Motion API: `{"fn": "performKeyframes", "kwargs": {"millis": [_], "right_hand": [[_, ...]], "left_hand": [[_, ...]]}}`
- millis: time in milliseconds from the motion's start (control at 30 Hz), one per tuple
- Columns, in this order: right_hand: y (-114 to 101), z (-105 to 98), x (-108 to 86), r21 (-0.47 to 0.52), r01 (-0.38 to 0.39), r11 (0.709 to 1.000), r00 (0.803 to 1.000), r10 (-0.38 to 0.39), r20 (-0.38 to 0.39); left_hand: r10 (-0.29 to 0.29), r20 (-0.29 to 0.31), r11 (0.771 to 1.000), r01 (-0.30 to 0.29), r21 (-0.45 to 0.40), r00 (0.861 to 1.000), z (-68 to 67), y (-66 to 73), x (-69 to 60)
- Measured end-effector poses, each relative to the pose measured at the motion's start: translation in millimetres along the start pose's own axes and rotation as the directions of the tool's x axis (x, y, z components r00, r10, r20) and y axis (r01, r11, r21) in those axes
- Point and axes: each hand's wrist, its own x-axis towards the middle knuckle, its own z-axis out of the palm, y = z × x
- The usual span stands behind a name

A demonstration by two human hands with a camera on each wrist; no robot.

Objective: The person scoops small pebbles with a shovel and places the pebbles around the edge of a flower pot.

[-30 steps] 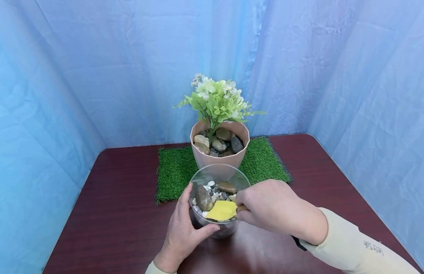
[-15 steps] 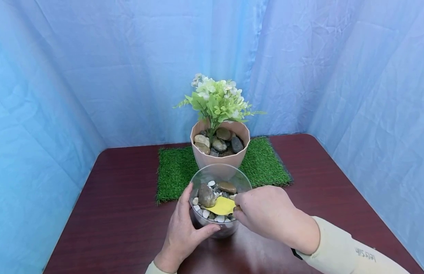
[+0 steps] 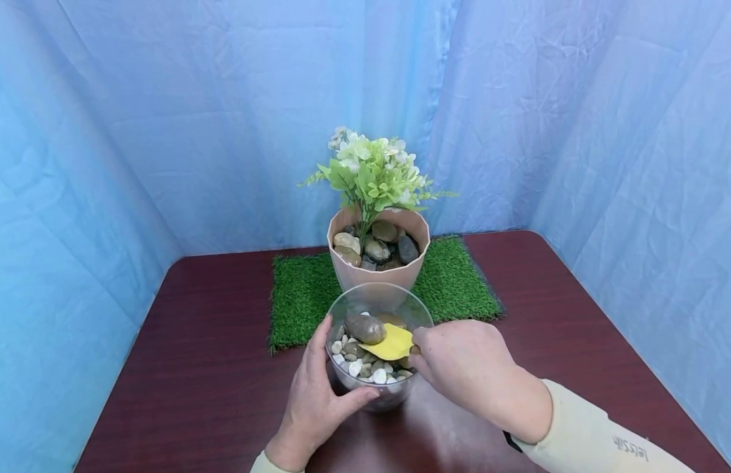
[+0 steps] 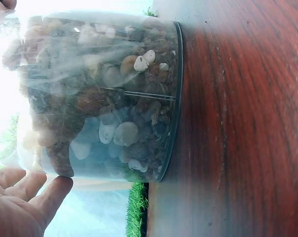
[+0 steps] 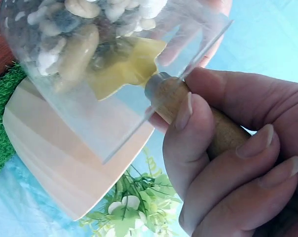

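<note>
Flowerpot (image 3: 349, 274) stands on green turf (image 3: 303, 302), just behind the clear container (image 3: 395, 397).

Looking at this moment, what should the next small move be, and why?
Probably ease the yellow trowel slightly further under the large stone: its edge meets that stone, though whether it supports it is unclear. The right hand grips the wooden handle, and the left hand steadies the clear container.
</note>
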Motion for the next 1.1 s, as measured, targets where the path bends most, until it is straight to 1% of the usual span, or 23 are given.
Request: {"fn": "performKeyframes", "kwargs": {"millis": [67,233,333,467,567,633,733,900,1000,1100], "right_hand": [[1,3,0.4,0.001,0.001,1.000,0.999,0.000,-0.033],[8,11,3.5,0.004,0.014,1.000,0.995,-0.014,-0.101],[12,12,6.1,0.032,0.023,0.999,0.997,-0.020,-0.081],[15,9,9.2,0.087,0.025,0.996,1.000,-0.024,-0.009],[18,8,10.6,0.122,0.038,0.992,0.999,-0.041,0.019],[20,8,11.0,0.144,0.057,0.988,0.998,-0.060,0.020],[25,9,11.5,0.167,0.108,0.980,0.994,-0.109,-0.005],[34,11,13.4,0.183,0.215,0.959,0.976,-0.207,-0.060],[36,12,15.6,0.195,0.241,0.951,0.970,-0.234,-0.062],[38,13,17.2,0.205,0.244,0.948,0.970,-0.237,-0.057]], "left_hand": [[-0.013,0.010,1.000,0.013,-0.007,1.000,-0.3,-0.1,-0.1],[0.006,0.001,1.000,-0.006,-0.010,1.000,0.4,-2.3,0.0],[0.005,0.007,1.000,-0.005,-0.014,1.000,-0.2,-1.7,-0.2],[-0.006,0.017,1.000,0.007,-0.017,1.000,-1.0,-0.9,0.0],[-0.004,0.016,1.000,0.004,-0.018,1.000,-1.0,-1.4,0.3],[-0.003,0.017,1.000,0.004,-0.019,1.000,-1.1,-1.8,0.7],[-0.004,0.018,1.000,0.004,-0.019,1.000,-1.2,-2.4,0.4],[-0.005,0.017,1.000,0.006,-0.016,1.000,-1.3,-1.8,0.2],[-0.001,0.014,1.000,0.001,-0.011,1.000,-1.5,-1.4,0.3],[0.002,0.014,1.000,-0.002,-0.009,1.000,-1.5,-1.3,0.4]]}}
